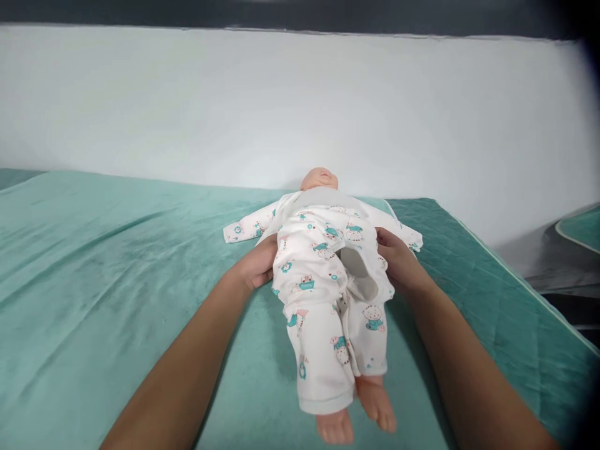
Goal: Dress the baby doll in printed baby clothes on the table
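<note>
A baby doll (320, 179) lies on its back, its head toward the wall and its bare feet toward me. It wears a white printed top (250, 226) with long sleeves spread to both sides, and white printed trousers (316, 275) with an opening at the crotch. At the left side of the waist, my left hand (261, 261) is closed on the clothing, its fingertips partly hidden. My right hand (397, 257) grips the trousers at the right side of the waist, thumb and fingers pressed together.
A smooth green cover (117, 269) lies under the doll. To the right is a quilted darker green mat (497, 294) with a pale edge. Behind stands a white wall (300, 106). Another green padded piece (584, 228) shows at the far right.
</note>
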